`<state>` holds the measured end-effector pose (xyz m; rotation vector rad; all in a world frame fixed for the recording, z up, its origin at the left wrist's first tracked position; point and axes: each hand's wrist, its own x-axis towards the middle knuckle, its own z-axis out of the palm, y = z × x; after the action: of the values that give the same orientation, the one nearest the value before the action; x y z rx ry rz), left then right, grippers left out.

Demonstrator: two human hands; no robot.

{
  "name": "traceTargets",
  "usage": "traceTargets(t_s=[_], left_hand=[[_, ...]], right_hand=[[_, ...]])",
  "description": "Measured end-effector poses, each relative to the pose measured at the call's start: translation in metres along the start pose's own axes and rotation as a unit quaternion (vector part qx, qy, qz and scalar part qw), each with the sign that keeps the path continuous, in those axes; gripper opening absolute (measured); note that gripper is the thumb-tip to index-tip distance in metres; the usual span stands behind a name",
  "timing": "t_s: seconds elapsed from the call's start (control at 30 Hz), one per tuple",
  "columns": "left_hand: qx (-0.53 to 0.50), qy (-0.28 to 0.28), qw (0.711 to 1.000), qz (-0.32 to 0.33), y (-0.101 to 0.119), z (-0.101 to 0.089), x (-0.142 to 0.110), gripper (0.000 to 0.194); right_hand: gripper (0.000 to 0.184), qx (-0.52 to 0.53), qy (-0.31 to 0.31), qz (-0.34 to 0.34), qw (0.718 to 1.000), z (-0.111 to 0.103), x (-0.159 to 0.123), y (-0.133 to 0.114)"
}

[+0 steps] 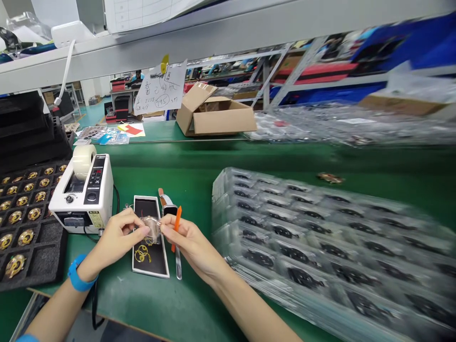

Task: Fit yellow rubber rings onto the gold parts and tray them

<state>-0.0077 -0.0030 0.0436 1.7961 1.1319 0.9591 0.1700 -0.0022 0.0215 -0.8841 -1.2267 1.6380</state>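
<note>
Both of my hands meet over a small white-rimmed tray (166,271) with a dark inside. Thumb and fingers of my left hand (123,235) pinch one side of a round, shiny watch part (152,230), perhaps a case; its details are blurred. My right hand (190,244) is closed on the part's opposite edge. An orange stick-like tool (178,216) stands up at the right fingers; whether they grip it too, I cannot tell. Several gold rings (142,254) lie in the tray below. Just beyond my right hand is a wristwatch (170,209), and a flat metal strip (178,266) lies beside the tray.
A white tape dispenser (101,178) stands left of the tray, near a black foam tray (46,254) of gold watch parts. Stacked clear plastic trays (228,237) with dark pieces fill the right. An open cardboard box (224,122) sits at the back, beneath an overhead shelf (221,35).
</note>
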Motion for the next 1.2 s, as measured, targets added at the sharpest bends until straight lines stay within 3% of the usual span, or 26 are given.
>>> traceTargets(t_s=[0.4, 0.6, 0.8, 0.87, 0.97, 1.13, 1.2], left_hand=[[-0.007, 0.015, 1.000, 0.001, -0.003, 0.002, 0.000, 0.023], [0.032, 0.104, 0.994, 0.005, -0.003, 0.016, 0.001, 0.022], [0.175, 0.178, 0.968, -0.007, -0.006, 0.019, -0.002, 0.027], [0.199, 0.209, 0.957, 0.026, -0.007, 0.015, -0.004, 0.023], [0.191, 0.214, 0.947, 0.143, -0.006, 0.011, -0.006, 0.009], [0.161, 0.067, 0.947, 0.270, -0.004, 0.011, -0.001, 0.026], [0.133, 0.050, 0.938, 0.318, -0.001, 0.007, -0.007, 0.034]], right_hand=[[0.042, 0.000, 0.006, 0.002, 1.000, 0.001, 0.001, 0.000], [0.044, -0.016, 0.024, -0.008, 1.000, 0.002, 0.002, 0.002], [0.045, -0.011, 0.042, -0.016, 0.999, 0.000, 0.003, 0.002], [0.045, -0.009, 0.045, -0.016, 0.999, -0.001, 0.004, 0.000], [0.044, -0.001, 0.041, -0.014, 0.999, -0.002, 0.004, 0.000], [0.042, 0.092, -0.004, 0.029, 0.995, 0.012, -0.004, 0.008], [0.042, 0.120, -0.020, 0.040, 0.992, 0.020, -0.014, 0.006]])
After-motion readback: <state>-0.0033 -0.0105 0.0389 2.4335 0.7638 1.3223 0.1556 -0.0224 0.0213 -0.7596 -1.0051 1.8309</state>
